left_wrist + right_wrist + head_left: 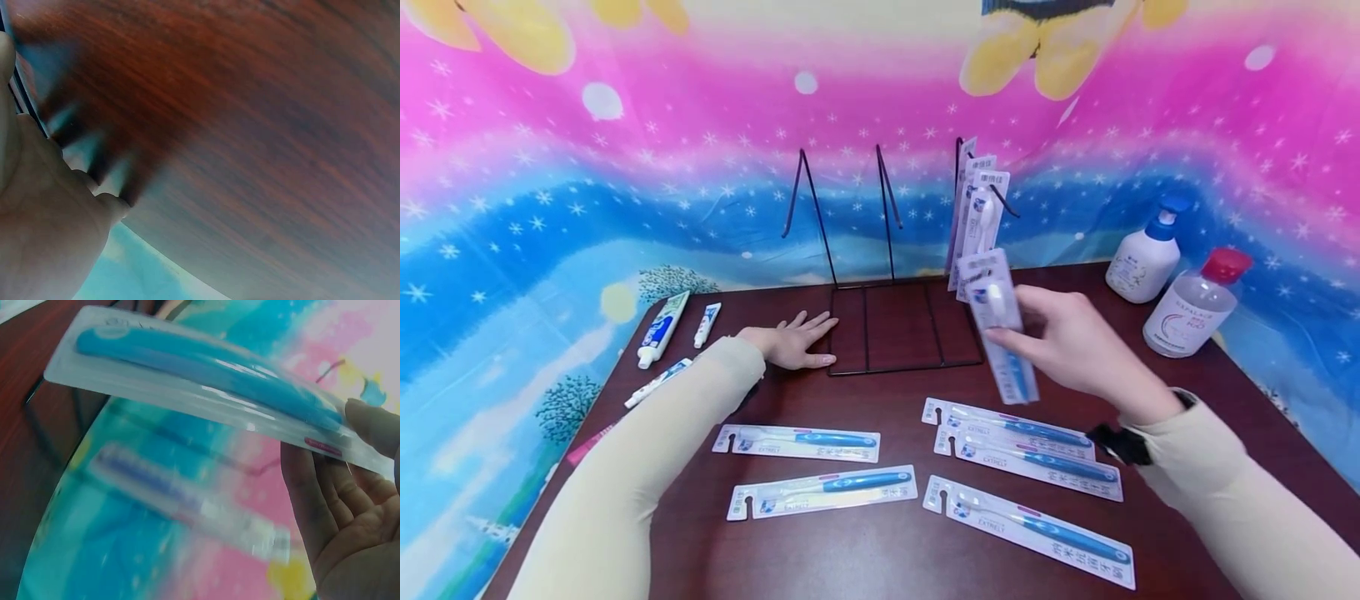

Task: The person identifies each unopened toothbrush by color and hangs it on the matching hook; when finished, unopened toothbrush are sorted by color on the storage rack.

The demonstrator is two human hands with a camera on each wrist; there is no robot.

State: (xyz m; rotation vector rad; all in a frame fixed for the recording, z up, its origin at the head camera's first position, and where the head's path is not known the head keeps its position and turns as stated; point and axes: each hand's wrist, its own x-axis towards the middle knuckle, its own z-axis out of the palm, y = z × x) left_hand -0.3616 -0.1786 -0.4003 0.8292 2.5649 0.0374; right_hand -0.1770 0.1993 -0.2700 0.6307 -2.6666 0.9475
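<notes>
Pinched between thumb and fingers of my right hand (1063, 337) is a packaged toothbrush (997, 321), held near upright in front of the rack's right hook. Its blue handle (206, 372) shows through the clear blister in the right wrist view. On that hook hang several packaged toothbrushes (988, 208). The black wire rack (905, 369) stands at the back of the table, its middle and left hooks bare. My left hand (793, 342) lies flat, fingers spread, fingertips at the left side of the rack's base; the left wrist view shows the palm (50, 219) low over the wood.
Two packaged toothbrushes (823, 492) lie front centre, and three more (1030, 533) front right. Toothpaste tubes (662, 329) lie at the left. A white pump bottle (1142, 262) and a clear red-capped bottle (1191, 308) stand back right. A patterned cloth (722, 200) hangs behind.
</notes>
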